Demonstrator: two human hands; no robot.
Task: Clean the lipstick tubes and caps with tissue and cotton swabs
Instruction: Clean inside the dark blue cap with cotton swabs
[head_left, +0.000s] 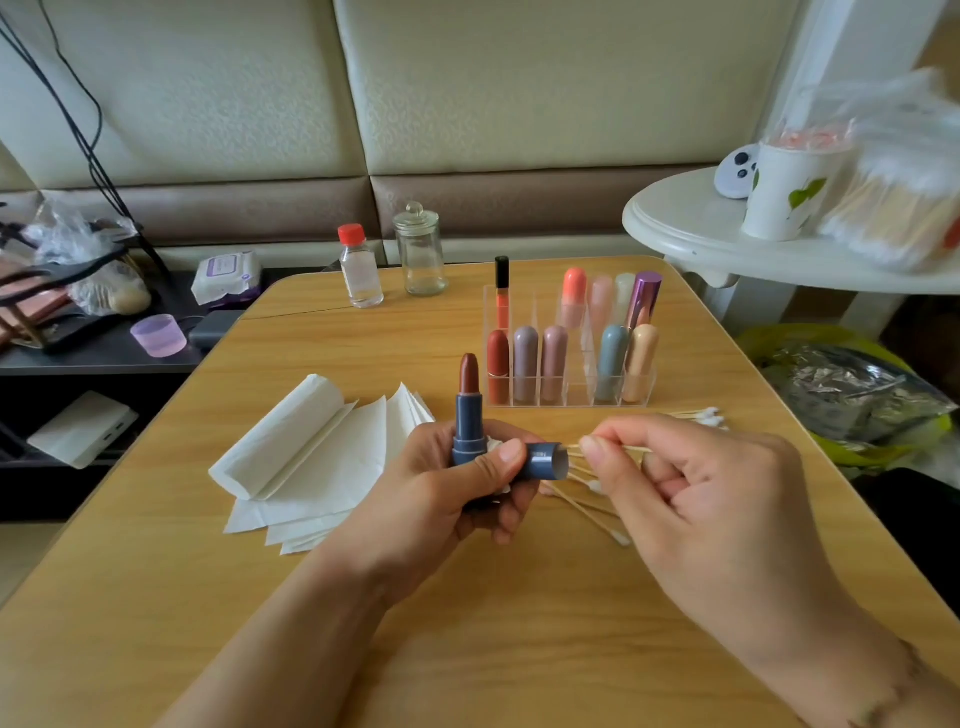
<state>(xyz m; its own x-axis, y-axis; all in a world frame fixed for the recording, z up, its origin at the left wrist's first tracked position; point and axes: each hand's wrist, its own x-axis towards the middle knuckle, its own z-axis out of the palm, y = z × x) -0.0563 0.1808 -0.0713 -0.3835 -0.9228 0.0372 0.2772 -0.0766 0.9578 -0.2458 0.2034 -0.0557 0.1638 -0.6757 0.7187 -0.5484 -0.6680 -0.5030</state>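
Wooden table (467, 649); tissues (311, 457); swabs (587, 506); organizer (566, 395)

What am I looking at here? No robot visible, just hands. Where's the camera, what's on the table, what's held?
No machine: a person wearing a head camera that looks down at both hands. The left hand grips an open blue lipstick tube and its blue cap. The right hand pinches a cotton swab pointed into the cap. On the wooden table lie tissues, loose swabs, and a clear organizer of lipsticks.
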